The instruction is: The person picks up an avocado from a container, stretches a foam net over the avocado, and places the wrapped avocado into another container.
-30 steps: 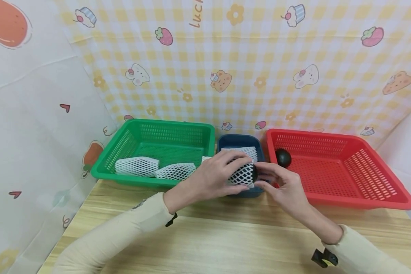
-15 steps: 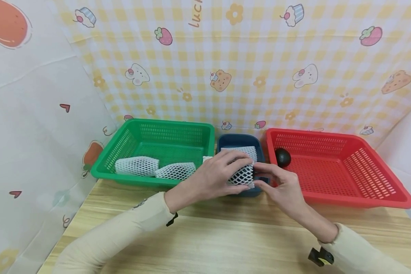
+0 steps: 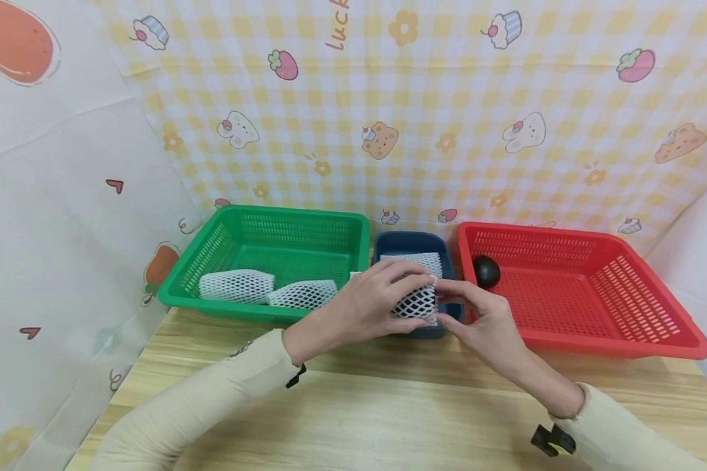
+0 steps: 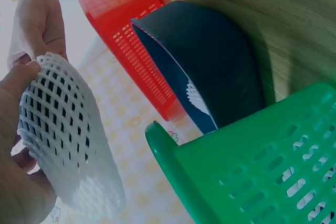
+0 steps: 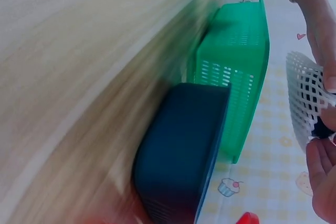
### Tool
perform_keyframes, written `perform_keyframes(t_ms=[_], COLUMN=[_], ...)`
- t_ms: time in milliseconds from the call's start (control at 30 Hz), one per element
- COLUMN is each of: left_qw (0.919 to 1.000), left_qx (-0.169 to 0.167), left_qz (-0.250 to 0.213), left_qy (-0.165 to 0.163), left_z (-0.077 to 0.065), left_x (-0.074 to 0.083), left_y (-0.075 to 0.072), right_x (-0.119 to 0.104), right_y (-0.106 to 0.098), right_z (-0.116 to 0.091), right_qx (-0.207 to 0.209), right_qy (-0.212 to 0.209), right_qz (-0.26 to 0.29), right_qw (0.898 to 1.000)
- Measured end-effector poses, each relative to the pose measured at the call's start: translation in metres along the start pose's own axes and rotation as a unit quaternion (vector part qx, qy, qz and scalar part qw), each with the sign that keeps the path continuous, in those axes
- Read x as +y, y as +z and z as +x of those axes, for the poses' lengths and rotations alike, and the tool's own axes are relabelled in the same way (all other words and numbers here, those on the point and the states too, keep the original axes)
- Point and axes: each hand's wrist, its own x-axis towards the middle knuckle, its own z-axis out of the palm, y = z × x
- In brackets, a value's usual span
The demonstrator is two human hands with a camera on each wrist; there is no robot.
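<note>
Above the blue bin, my left hand [image 3: 372, 299] grips a white foam net sleeve [image 3: 417, 302] round a dark, round fruit. Thumb and fingers of my right hand [image 3: 490, 319] pinch the sleeve's right-hand edge. The fruit's dark skin shows through the mesh in the left wrist view, where the sleeve [image 4: 65, 124] tapers to a pale end. A bit of the bare dark fruit [image 5: 321, 128] shows at the sleeve's mouth in the right wrist view. Another dark fruit, avocado-like [image 3: 486, 271], lies at the left side of the red basket [image 3: 589, 350].
A green basket [image 3: 294, 226] on the left holds foam net sleeves [image 3: 237, 286] along its front; their contents are unclear. Between the baskets stands the small blue bin [image 3: 409, 239] with more white netting [image 3: 427, 261] inside. Wooden tabletop [image 3: 377, 412] lies in front; a patterned cloth hangs behind.
The dark fruit's end, bare at the sleeve's right edge a second ago, is now covered by the net in the head view. My right hand has shifted slightly left; my left hand stays put.
</note>
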Motion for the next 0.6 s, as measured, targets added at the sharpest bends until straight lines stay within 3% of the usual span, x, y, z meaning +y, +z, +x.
perform_keyframes(t_ms=[133, 267, 433, 600], left_qw=[1.0, 0.9999, 0.9999, 0.9993], left_qx=[0.001, 0.006, 0.003, -0.008], left_qz=[-0.008, -0.01, 0.002, 0.012], left_qy=[0.003, 0.008, 0.014, 0.035], left_z=[-0.001, -0.002, -0.001, 0.001], left_x=[-0.002, -0.003, -0.001, 0.003], left_y=[0.001, 0.001, 0.001, 0.002], right_x=[0.001, 0.001, 0.001, -0.001], right_y=[-0.006, -0.012, -0.015, -0.009], right_z=[0.0, 0.002, 0.007, 0.01], right_qx=[-0.032, -0.041, -0.046, -0.125], right_qy=[-0.01, 0.008, 0.073, 0.166], right_qz=[-0.016, 0.002, 0.047, 0.074], right_qw=[0.999, 0.999, 0.995, 0.975])
